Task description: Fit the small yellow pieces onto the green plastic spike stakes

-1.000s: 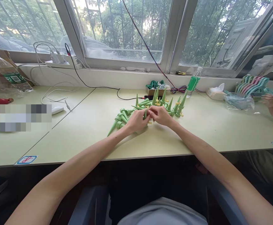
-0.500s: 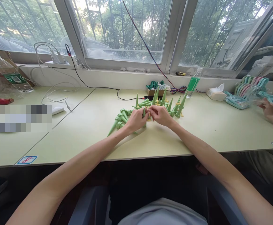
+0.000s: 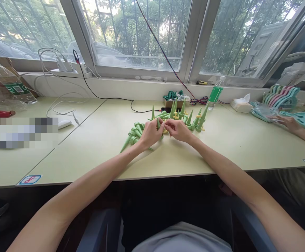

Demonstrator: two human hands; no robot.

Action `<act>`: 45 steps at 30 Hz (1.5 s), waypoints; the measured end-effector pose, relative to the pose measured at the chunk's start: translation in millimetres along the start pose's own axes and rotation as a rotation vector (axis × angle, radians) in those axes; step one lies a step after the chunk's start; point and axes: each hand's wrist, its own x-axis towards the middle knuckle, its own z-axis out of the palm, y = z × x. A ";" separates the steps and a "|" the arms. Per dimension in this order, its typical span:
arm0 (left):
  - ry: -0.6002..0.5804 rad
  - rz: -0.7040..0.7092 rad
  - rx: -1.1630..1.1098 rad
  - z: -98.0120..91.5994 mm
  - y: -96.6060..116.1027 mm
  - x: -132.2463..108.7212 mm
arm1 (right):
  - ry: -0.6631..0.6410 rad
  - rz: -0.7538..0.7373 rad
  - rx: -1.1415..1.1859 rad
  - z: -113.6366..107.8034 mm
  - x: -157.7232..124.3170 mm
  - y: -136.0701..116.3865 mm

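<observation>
My left hand (image 3: 149,133) and my right hand (image 3: 178,130) meet over the middle of the pale green table (image 3: 94,154). Their fingers are pinched together on a green cone-shaped spike (image 3: 158,123) with a small yellow part (image 3: 165,131). Several loose green spikes (image 3: 133,136) lie flat just left of my left hand. More spikes with yellow parts stand upright (image 3: 194,117) behind and right of my right hand.
A co-worker's hand (image 3: 286,121) works at the right edge among coloured plastic pieces (image 3: 281,96). A green bottle (image 3: 215,92), a tissue pack (image 3: 240,104), cables (image 3: 63,105), a white mouse (image 3: 63,123) and a clear bottle (image 3: 9,83) sit around the table and sill.
My hands have shifted slightly toward the window with the spike, which now points up beside my left fingers. The co-worker's hand moved and now rests lower on the table.
</observation>
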 end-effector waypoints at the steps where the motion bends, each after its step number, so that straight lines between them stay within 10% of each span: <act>1: 0.004 0.000 0.002 -0.2 0.2 0.0 | -0.005 0.001 -0.008 0.3 0.1 0.9; 45: 0.040 0.011 0.013 1.5 -0.8 0.4 | -0.122 -0.024 -0.116 6.1 2.9 20.1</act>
